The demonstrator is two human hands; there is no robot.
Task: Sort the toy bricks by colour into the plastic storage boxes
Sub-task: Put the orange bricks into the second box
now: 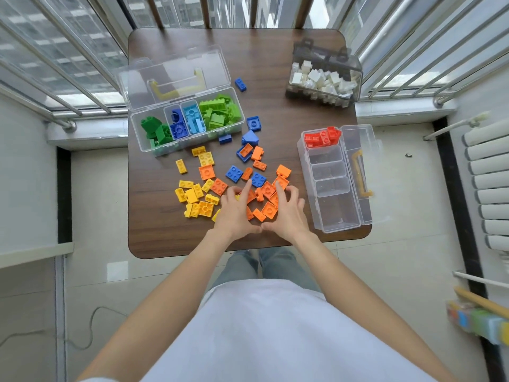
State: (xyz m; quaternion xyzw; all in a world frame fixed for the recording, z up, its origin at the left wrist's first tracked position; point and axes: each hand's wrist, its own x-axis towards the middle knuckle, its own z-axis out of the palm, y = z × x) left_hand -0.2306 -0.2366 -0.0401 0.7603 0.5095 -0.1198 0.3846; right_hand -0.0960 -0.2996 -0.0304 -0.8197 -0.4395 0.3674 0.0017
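While green and some blue bricks fill the clear compartmented box (187, 119), loose orange bricks (265, 194), yellow bricks (197, 195) and blue ones remain on the brown counter (154, 210) beside it; left hand (234, 213) and right hand (286, 213), fingers spread, cup the orange pile.

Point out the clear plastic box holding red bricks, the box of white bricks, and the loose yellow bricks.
Clear plastic box holding red bricks (334, 216): head view, bare floor.
Box of white bricks (322, 99): head view, front wall.
Loose yellow bricks (197, 199): head view, pile's middle.
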